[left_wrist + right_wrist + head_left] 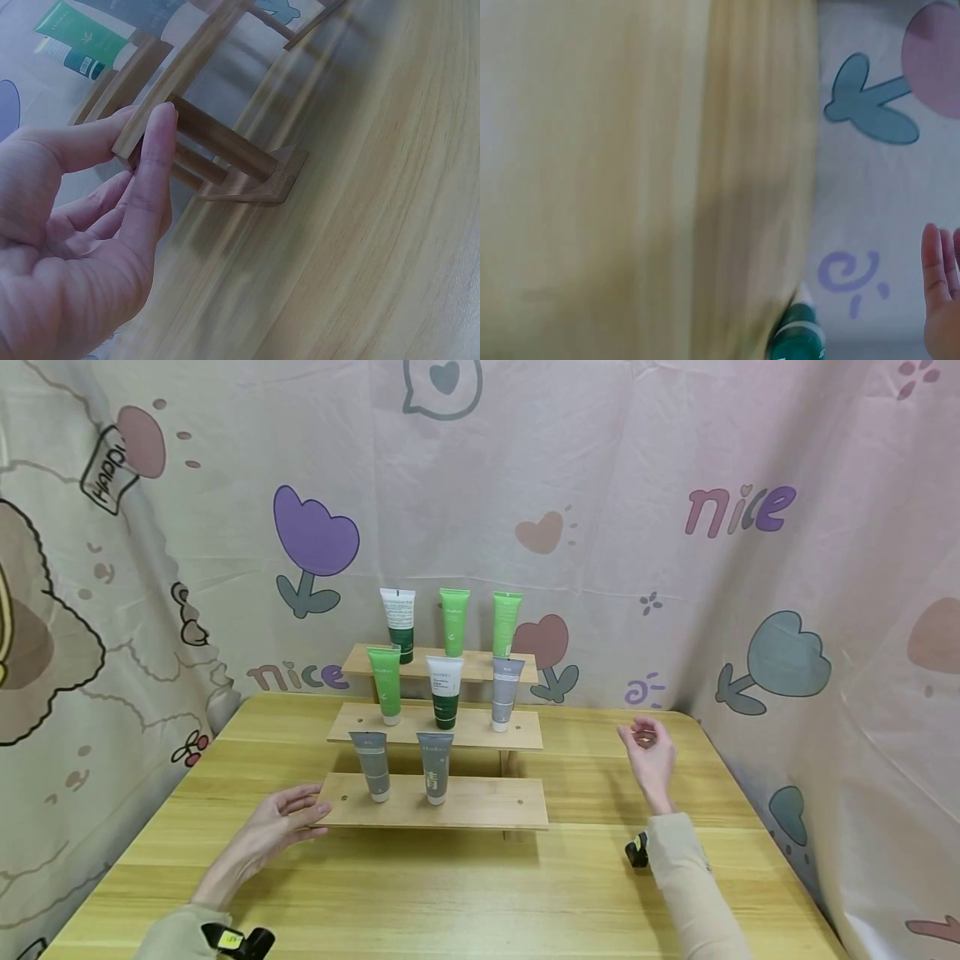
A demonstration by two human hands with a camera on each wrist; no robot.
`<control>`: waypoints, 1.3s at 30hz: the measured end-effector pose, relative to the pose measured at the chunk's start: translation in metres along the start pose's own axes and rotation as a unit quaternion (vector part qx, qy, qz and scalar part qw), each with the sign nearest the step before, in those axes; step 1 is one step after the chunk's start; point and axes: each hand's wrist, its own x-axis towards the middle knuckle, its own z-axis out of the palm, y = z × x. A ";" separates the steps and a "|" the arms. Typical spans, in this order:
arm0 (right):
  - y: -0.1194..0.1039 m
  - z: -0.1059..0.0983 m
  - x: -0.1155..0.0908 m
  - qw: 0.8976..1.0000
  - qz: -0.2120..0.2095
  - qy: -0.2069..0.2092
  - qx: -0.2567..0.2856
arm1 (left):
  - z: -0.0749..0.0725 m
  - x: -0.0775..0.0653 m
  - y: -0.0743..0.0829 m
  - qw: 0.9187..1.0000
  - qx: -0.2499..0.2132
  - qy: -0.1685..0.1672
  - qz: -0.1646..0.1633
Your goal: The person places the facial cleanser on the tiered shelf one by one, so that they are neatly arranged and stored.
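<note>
My left hand (277, 827) grips the left end of the lowest board of a three-tier wooden stand (225, 142), thumb and fingers on opposite faces. Two grey tubes (372, 768) stand on that board. The middle tier carries a green tube (386, 685), a white-and-dark-green tube (446, 693) and a lavender tube (506, 693). Up top are another white-and-dark-green tube (400, 622) and two light green tubes (453, 622). My right hand (649, 758) hovers over the table's right side, fingers loosely bent, with nothing visible in it.
The wooden table (420, 893) ends at a patterned curtain (600, 460) behind and on both sides. A blurred dark green object with a white tip (799, 337) shows at the bottom of the right wrist view; I cannot tell what it is.
</note>
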 end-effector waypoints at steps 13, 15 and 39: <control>0.021 -0.022 0.005 0.995 0.040 -0.020 -0.085 | -0.001 0.001 0.000 1.000 0.003 -0.005 -0.004; 0.022 -0.024 0.005 0.993 0.044 -0.028 -0.102 | -0.001 0.001 0.000 1.000 0.006 -0.006 -0.003; 0.032 -0.041 0.009 0.972 0.085 -0.100 -0.194 | -0.001 0.001 0.000 1.000 -0.001 -0.002 -0.001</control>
